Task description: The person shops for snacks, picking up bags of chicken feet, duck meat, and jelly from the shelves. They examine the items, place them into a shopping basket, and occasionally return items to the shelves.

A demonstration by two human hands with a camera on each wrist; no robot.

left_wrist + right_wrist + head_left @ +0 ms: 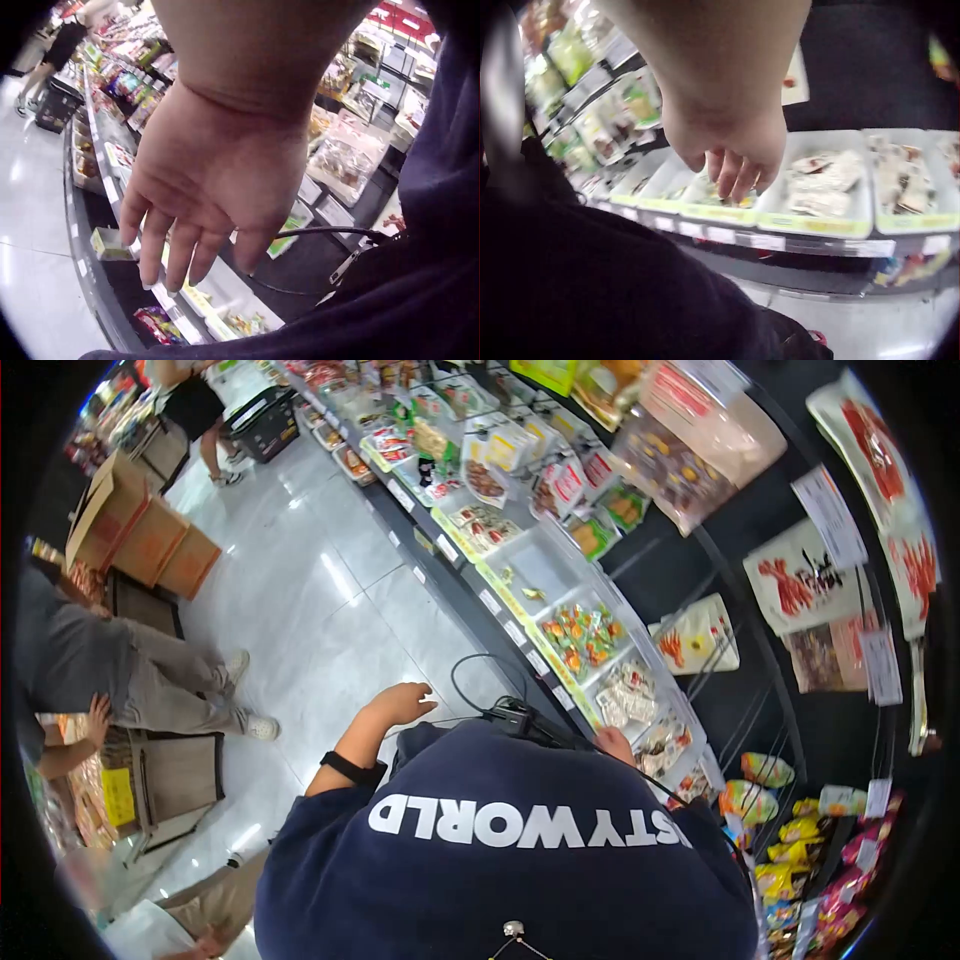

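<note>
In the head view my left hand (400, 703) is over the floor beside the shelf, with a black band (352, 768) behind it on the forearm. The left wrist view shows its palm (214, 176) with fingers hanging loosely and nothing held. My right hand (615, 745) is at the edge of the shelf bins. Seen from the right wrist, the right hand (731, 154) hangs with bent fingers over a bin (718, 214) of small packets; whether the fingertips touch them is hidden. A bin of white packets (821, 184) adjoins it.
Hanging packages (805, 575) and price tags (830, 515) cover the dark rack. A cable (455, 675) loops near the shelf edge. A person in grey trousers (170, 670) stands across the aisle beside cardboard boxes (150, 535). A black basket (262, 425) is further up.
</note>
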